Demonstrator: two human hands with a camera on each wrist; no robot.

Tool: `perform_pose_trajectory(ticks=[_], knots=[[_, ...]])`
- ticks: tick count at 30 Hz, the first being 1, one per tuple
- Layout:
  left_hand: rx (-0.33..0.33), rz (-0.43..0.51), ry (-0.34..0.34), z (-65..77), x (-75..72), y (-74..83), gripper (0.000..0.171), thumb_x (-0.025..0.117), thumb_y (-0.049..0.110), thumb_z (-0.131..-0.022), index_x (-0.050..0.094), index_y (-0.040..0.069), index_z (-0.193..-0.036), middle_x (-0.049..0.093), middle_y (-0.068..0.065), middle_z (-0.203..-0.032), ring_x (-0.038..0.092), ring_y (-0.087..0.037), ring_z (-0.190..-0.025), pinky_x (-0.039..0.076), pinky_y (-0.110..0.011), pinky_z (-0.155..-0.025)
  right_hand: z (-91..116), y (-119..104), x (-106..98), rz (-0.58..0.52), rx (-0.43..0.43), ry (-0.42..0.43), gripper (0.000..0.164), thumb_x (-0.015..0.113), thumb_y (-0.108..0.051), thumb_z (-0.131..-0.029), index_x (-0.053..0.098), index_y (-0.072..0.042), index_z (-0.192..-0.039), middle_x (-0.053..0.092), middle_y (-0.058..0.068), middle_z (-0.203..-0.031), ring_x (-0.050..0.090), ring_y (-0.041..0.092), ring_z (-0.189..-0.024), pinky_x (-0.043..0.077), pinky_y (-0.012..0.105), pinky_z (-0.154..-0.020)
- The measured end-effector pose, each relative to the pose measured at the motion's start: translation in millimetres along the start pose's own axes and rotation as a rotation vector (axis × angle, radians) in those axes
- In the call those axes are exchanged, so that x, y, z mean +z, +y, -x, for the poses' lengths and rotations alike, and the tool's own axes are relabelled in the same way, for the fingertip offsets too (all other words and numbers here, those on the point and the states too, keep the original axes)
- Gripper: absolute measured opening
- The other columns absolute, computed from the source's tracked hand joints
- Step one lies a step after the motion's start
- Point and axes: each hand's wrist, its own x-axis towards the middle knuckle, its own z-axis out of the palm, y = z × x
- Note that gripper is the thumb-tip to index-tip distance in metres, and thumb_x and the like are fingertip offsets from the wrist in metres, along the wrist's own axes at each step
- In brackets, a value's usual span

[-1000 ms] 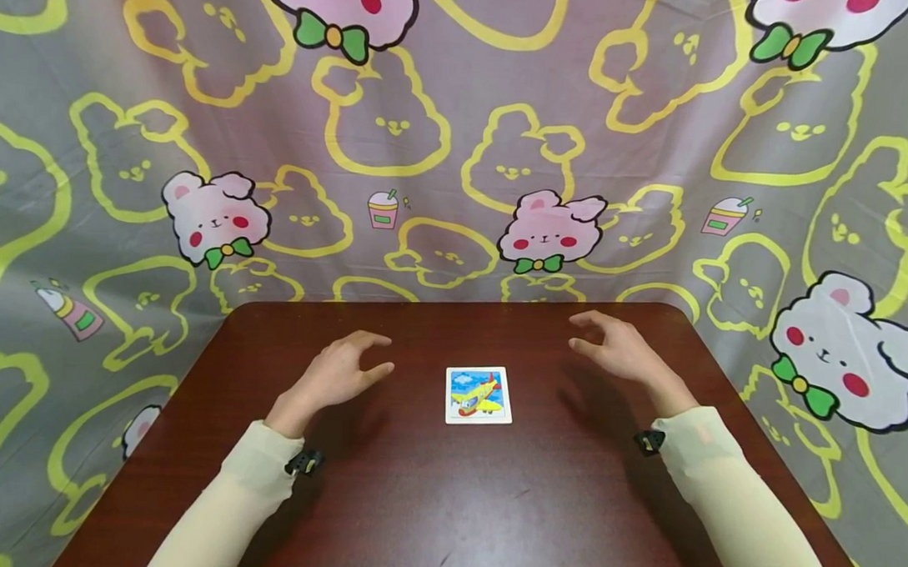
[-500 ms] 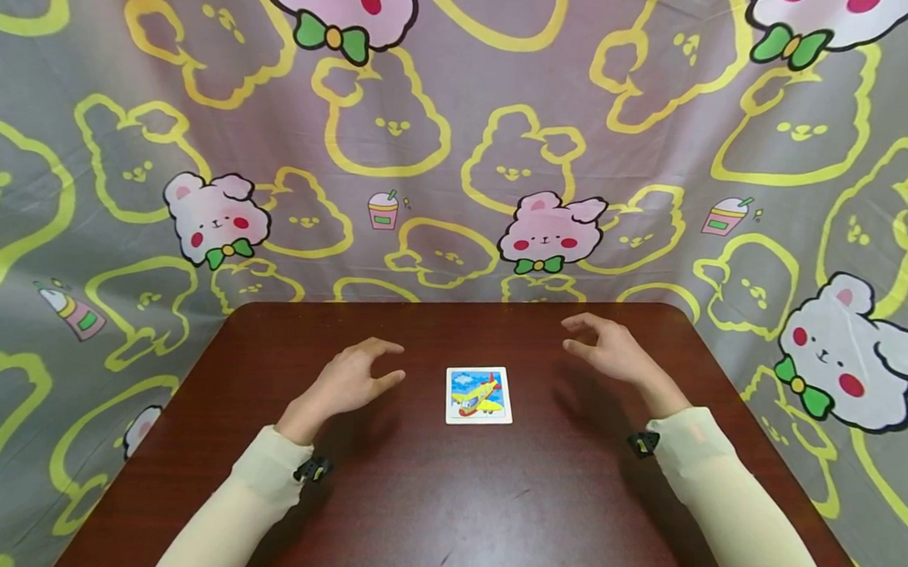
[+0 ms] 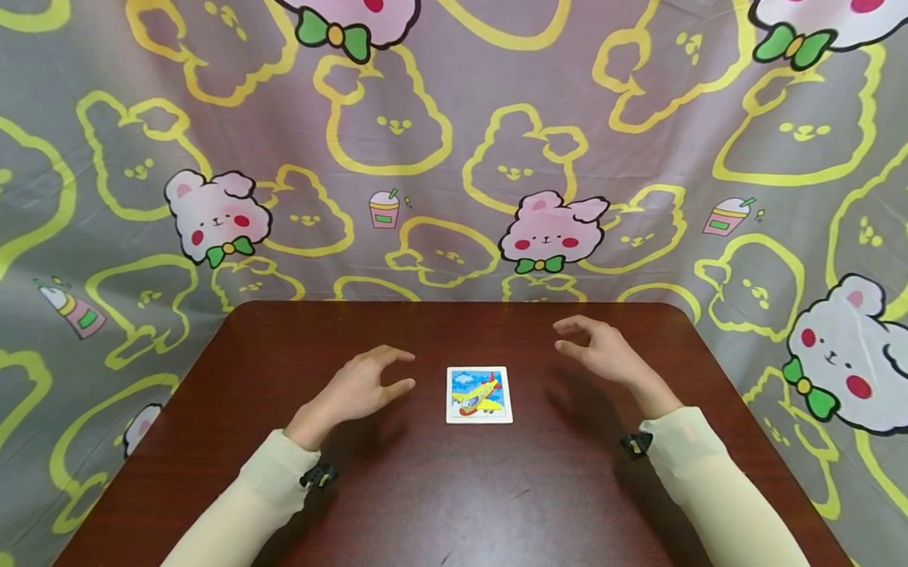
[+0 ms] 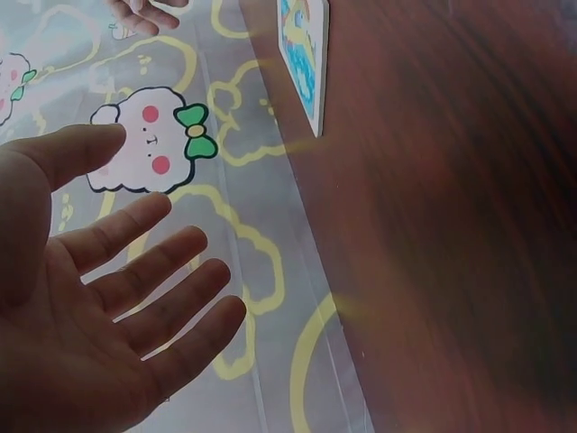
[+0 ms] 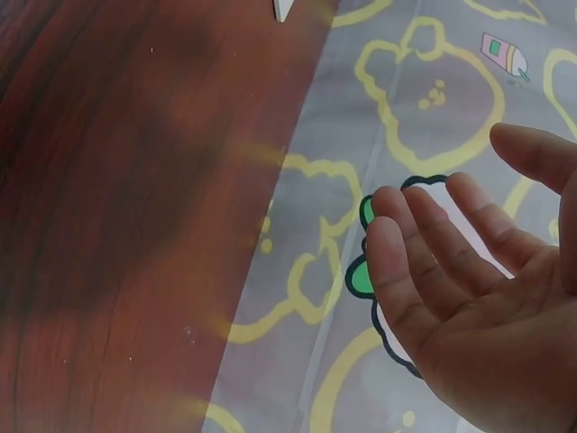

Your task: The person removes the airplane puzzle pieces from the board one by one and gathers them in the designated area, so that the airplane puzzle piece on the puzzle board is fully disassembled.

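A square white-bordered picture puzzle board [image 3: 479, 394] with a yellow and red airplane on blue sky lies flat near the middle of the table. My left hand [image 3: 356, 388] hovers to its left, thumb and fingers apart, holding nothing. To the board's right and a bit farther back, my right hand [image 3: 600, 349] is held over the table, also holding nothing. In the left wrist view the left hand [image 4: 117, 289] shows its palm and spread fingers, with the board [image 4: 305, 56] at the top. The right wrist view shows the relaxed fingers of the right hand [image 5: 478, 280].
The dark reddish-brown table [image 3: 484, 501] has rounded far corners. A grey curtain [image 3: 461, 92] with yellow outlines and bunny faces surrounds its back and sides. A black strap device [image 3: 320, 476] sits on the left wrist, and another device [image 3: 636, 444] on the right.
My left hand has moved right and slightly toward the near edge, closer to the board. My right hand has drifted a little left. The board has stayed in place.
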Motion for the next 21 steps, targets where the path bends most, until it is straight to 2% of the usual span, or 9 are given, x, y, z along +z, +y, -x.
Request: perform_pose_trajectory(ticks=[8, 21], knots=[[-0.004, 0.017, -0.028, -1.7, 8.1, 5.8, 0.045, 0.071, 0.035, -0.092, 0.064, 0.013, -0.131, 0.064, -0.007, -0.133, 0.061, -0.028, -0.125, 0.049, -0.049, -0.104, -4, -2, 10, 0.008, -0.005, -0.007, 0.036, 0.066, -0.029, -0.095, 0.063, -0.013, -0.128, 0.068, 0.014, -0.127, 0.062, 0.030, -0.116, 0.050, 0.052, -0.097], [-0.002, 0.045, -0.042, 0.0, 25.2, 13.1, 0.042, 0.071, 0.033, -0.092, 0.065, 0.015, -0.129, 0.065, -0.005, -0.131, 0.062, -0.025, -0.122, 0.050, -0.047, -0.102, -11, -3, 24, -0.043, -0.030, -0.015, 0.033, 0.067, -0.027, -0.095, 0.065, -0.012, -0.125, 0.069, 0.015, -0.124, 0.064, 0.028, -0.114, 0.051, 0.050, -0.096]])
